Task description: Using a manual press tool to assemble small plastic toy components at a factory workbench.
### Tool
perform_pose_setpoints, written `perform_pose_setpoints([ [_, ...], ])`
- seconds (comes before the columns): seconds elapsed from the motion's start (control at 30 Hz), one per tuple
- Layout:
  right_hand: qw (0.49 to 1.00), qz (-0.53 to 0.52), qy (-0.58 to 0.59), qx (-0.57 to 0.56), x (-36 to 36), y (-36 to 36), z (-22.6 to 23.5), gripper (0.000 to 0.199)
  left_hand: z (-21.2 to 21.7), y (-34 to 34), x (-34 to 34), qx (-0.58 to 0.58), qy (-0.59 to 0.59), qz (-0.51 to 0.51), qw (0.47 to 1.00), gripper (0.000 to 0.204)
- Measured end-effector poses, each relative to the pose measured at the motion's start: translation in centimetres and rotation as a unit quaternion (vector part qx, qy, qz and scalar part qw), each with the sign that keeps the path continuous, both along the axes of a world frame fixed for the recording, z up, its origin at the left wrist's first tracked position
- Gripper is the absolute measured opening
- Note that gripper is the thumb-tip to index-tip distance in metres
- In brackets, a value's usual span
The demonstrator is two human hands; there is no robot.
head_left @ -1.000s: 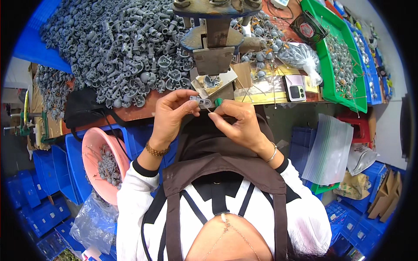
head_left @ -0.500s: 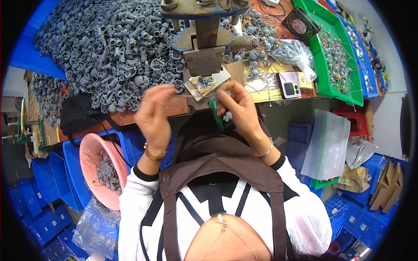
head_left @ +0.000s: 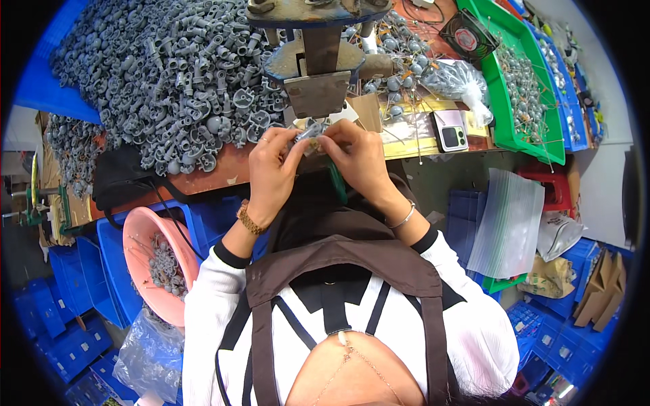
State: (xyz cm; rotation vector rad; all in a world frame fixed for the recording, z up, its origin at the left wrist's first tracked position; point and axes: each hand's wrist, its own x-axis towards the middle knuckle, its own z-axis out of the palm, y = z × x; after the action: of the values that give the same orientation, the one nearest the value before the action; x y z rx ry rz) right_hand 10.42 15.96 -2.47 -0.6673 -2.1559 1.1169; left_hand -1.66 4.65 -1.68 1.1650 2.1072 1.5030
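The left hand (head_left: 273,168) and the right hand (head_left: 357,159) meet at the table edge, both pinching one small grey part (head_left: 310,143) between their fingertips. That part sits just at 6 o'clock of the metal press (head_left: 318,74), near its square base. A large heap of grey parts (head_left: 169,81) spreads at 10 o'clock of the hands. A phone (head_left: 450,137) lies at 3 o'clock on the table, with a green tray (head_left: 504,101) beyond it. A pink basin (head_left: 145,233) holding more grey pieces stands at 8 o'clock, well below the table.
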Motion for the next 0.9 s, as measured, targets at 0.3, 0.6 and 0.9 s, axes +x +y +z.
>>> perform_pose_setpoints([
  [0.3,0.996,0.018,-0.079,0.044,1.1,1.7,2.4,0.012,-0.1,1.0,-1.5,0.008,0.057,-0.031,0.998,0.019],
  [0.6,0.962,0.116,0.183,-0.165,-3.6,10.2,15.0,0.041,1.6,1.4,-0.2,-0.046,0.177,-0.014,0.983,0.016],
  [0.9,0.911,0.152,0.209,0.321,6.0,2.5,9.9,0.030,2.6,0.6,-0.1,-0.113,0.286,-0.008,0.952,0.014],
])
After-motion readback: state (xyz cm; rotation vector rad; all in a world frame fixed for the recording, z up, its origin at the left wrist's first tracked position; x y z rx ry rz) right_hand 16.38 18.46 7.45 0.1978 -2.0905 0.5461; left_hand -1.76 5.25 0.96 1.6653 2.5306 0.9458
